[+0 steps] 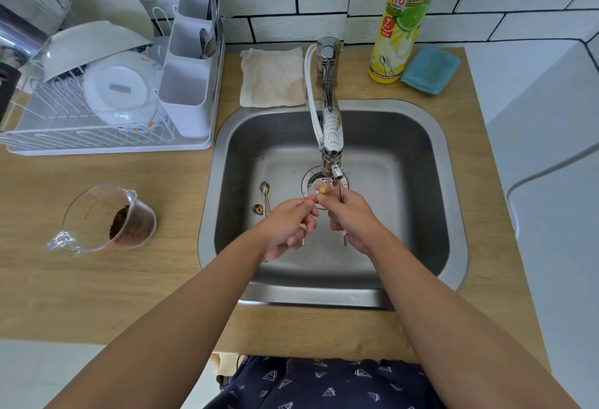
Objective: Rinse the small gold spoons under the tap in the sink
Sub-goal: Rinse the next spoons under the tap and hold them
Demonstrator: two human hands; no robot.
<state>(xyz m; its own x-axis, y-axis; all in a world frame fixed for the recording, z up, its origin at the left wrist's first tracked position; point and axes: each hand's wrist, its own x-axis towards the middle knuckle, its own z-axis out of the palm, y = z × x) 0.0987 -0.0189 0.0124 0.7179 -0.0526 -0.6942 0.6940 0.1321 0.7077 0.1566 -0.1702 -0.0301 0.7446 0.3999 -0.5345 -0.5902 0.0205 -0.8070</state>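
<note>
Both hands meet over the steel sink (431,149), just under the spout of the tap (330,136). My left hand (287,227) pinches the handle of a small gold spoon (323,189) whose bowl sits below the spout, with my right fingertips touching it. My right hand (351,219) also grips other thin spoons; a handle end sticks out below the palm. Two more gold spoons (264,199) lie on the sink floor to the left of the drain (309,182).
A dish rack (97,136) with bowls and a cutlery holder stands on the left counter. A glass measuring cup (107,217) with brown powder lies nearer. Behind the sink are a beige cloth (272,76), a dish-soap bottle (405,16) and a blue sponge (431,68).
</note>
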